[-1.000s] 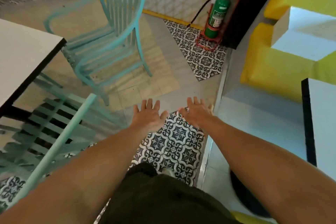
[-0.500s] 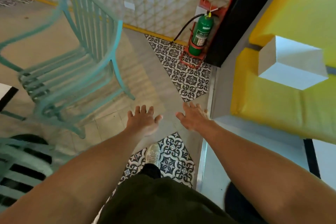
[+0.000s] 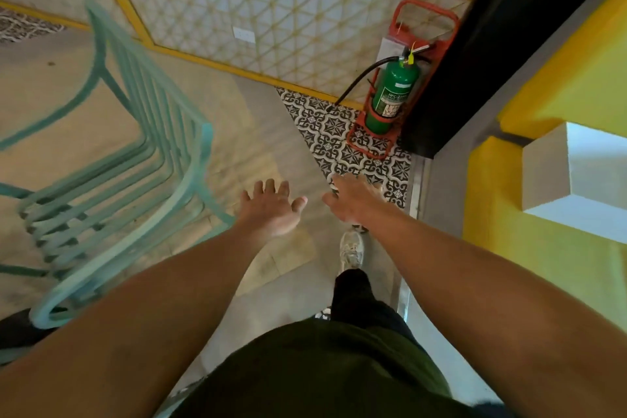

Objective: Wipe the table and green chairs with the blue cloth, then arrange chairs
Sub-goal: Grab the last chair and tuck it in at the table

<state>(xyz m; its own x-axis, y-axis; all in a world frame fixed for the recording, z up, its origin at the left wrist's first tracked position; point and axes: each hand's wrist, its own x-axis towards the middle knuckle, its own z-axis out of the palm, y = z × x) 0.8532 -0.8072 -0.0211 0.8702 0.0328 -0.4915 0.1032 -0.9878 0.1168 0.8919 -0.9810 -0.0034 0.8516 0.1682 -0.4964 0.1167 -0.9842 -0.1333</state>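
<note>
Both arms reach forward over the floor, the left hand (image 3: 271, 209) and right hand (image 3: 353, 198) held palm-down with fingers spread apart and nothing gripped. Compared with a second ago, the white table top has slid out of view at the left and the view has swung toward the corner of the room; the green chair (image 3: 112, 187) now lies further to the left, clear of both hands. The blue cloth does not appear in this view, nor does the table, so this is judged a walking interval between steps, not wiping or arranging. One shoe (image 3: 352, 249) steps ahead. The chair is made of slim curved metal bars, painted pale green, with a slatted seat and back and looped armrests; motion blurs it. The floor (image 3: 271, 132) mixes plain smooth tiles with black-and-white patterned tiles. A green fire extinguisher (image 3: 393, 95) stands in a red frame beside a dark post; a smooth yellow bench (image 3: 509, 200) lies at the right
</note>
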